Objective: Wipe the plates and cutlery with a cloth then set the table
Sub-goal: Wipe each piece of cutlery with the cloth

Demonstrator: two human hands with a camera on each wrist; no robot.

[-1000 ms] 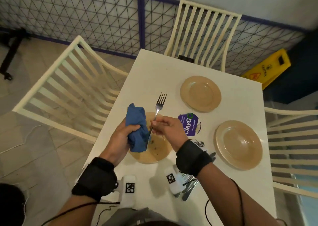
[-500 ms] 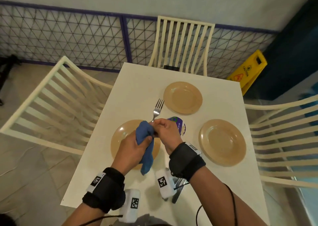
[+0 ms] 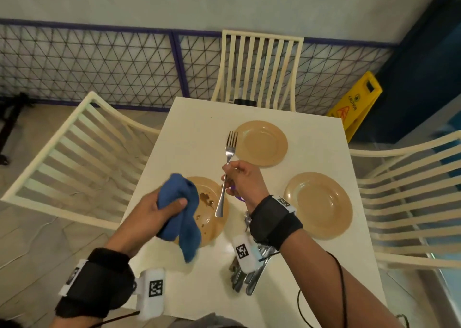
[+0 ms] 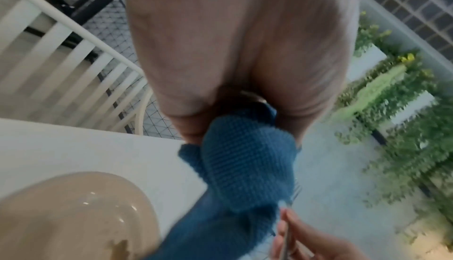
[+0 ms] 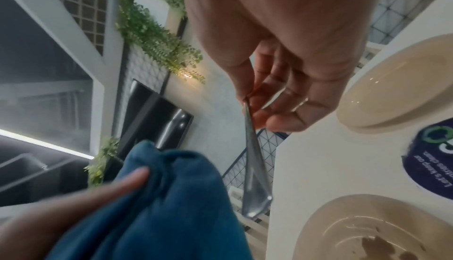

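Note:
My left hand point(image 3: 159, 209) grips a bunched blue cloth point(image 3: 183, 210) over the left side of a tan plate point(image 3: 212, 224) smeared with brown food. My right hand point(image 3: 240, 178) pinches a steel fork point(image 3: 225, 175) at mid-handle, tines pointing away, handle end over the plate. Cloth and fork are apart. In the left wrist view the cloth point(image 4: 245, 167) hangs from my fingers above the dirty plate point(image 4: 73, 215). The right wrist view has the fork point(image 5: 252, 157) beside the cloth point(image 5: 171, 196). Two clean tan plates point(image 3: 260, 143) point(image 3: 318, 205) lie further back and right.
A pile of cutlery point(image 3: 245, 275) lies on the white table point(image 3: 194, 128) under my right wrist. A purple round sticker point(image 5: 436, 159) sits between the plates. Cream slatted chairs stand at the left point(image 3: 74, 158), far end point(image 3: 259, 68) and right point(image 3: 411, 198).
The cloth was wrapped around the fork handle beside my right hand; now my left hand has drawn it down and left off the fork, leaving the handle bare.

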